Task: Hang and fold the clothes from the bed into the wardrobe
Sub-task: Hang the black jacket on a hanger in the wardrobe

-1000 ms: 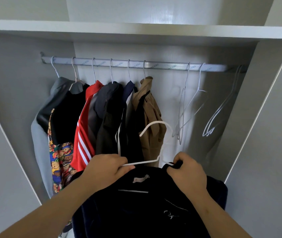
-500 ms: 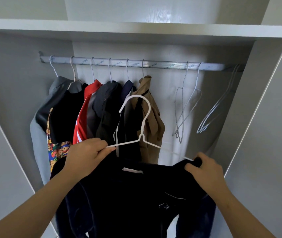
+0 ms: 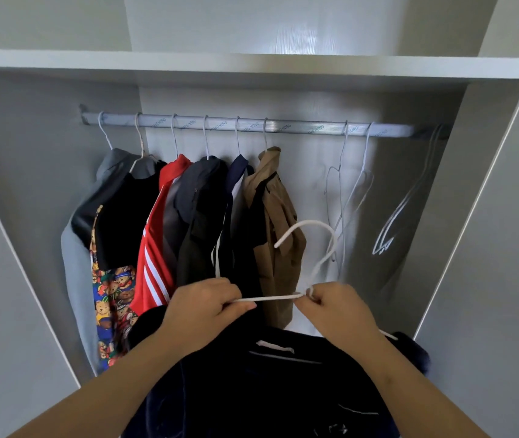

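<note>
R hand (image 3: pixel 337 314) has quit the top (image 3: pixel 283 390) & now pinches the hanger (image 3: pixel 270 299) neck, L hand (image 3: pixel 207 311) grips its arm, top hangs below both, so I'd say ready for the rail (image 3: pixel 308 129).

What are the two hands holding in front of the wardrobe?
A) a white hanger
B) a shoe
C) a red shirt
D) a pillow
A: the left hand and the right hand each pinch the white hanger, whose hook is not on the rail, while a dark garment hangs under it.
</note>
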A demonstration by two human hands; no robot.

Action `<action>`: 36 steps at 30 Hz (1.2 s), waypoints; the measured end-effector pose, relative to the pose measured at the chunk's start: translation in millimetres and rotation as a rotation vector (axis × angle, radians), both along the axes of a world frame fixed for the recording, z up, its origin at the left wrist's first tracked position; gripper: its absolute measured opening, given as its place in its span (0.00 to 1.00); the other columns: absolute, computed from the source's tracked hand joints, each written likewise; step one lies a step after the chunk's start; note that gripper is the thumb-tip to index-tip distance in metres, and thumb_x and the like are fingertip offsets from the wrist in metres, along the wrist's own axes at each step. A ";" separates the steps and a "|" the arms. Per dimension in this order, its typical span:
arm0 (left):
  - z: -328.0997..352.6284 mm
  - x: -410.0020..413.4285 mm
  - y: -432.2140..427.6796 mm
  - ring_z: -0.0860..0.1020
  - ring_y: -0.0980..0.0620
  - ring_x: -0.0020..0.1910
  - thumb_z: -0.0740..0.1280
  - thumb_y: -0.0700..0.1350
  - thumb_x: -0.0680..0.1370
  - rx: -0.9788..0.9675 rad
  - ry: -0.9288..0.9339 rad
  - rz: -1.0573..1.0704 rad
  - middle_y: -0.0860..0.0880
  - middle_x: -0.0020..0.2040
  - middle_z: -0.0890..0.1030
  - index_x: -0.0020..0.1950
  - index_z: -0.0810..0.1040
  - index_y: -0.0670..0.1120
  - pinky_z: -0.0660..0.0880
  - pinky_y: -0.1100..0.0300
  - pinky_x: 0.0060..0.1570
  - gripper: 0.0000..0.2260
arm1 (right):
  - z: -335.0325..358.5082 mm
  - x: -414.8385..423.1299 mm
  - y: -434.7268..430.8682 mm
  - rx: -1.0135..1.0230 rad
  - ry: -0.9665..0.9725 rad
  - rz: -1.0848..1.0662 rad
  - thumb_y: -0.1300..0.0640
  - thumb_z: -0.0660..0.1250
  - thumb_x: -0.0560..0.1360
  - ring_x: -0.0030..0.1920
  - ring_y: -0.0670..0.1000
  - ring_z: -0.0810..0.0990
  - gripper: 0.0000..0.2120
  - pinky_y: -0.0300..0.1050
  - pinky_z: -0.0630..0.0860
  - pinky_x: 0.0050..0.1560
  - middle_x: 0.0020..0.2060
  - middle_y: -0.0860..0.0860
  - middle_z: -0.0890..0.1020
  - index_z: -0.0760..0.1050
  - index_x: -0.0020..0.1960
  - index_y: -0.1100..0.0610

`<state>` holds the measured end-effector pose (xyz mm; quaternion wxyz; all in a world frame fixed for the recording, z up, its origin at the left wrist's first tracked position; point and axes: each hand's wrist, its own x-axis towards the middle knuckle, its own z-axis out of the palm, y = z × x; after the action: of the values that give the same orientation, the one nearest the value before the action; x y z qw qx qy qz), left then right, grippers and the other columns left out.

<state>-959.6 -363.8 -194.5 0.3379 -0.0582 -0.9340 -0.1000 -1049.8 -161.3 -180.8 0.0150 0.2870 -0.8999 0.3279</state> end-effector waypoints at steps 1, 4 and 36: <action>-0.6 -2.8 1.9 0.68 0.65 0.29 0.61 0.59 0.74 0.003 -0.032 -0.012 0.57 0.29 0.71 0.32 0.77 0.50 0.59 0.75 0.26 0.17 | 0.4 -3.2 0.4 -0.020 -0.055 0.003 0.48 0.64 0.74 0.24 0.47 0.62 0.23 0.43 0.59 0.30 0.18 0.50 0.63 0.61 0.25 0.56; -3.5 -15.7 2.5 0.70 0.62 0.36 0.63 0.57 0.76 0.060 -0.225 -0.053 0.58 0.33 0.68 0.40 0.77 0.50 0.63 0.72 0.32 0.12 | 0.8 -12.3 6.2 -0.048 -0.202 -0.023 0.52 0.66 0.73 0.24 0.47 0.60 0.20 0.43 0.58 0.32 0.18 0.48 0.60 0.65 0.27 0.57; -35.5 -52.7 40.8 0.76 0.63 0.43 0.64 0.47 0.77 0.700 -0.567 -0.097 0.60 0.41 0.77 0.41 0.76 0.57 0.68 0.77 0.37 0.07 | -71.4 4.6 78.9 -0.182 -1.141 -0.493 0.59 0.61 0.77 0.16 0.44 0.54 0.16 0.32 0.48 0.18 0.18 0.47 0.59 0.68 0.31 0.58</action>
<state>-1012.3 -323.1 -230.0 0.0628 0.0456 -0.8958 -0.4377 -1045.2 -82.5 -252.2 -0.3682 -0.1515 -0.7745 0.4916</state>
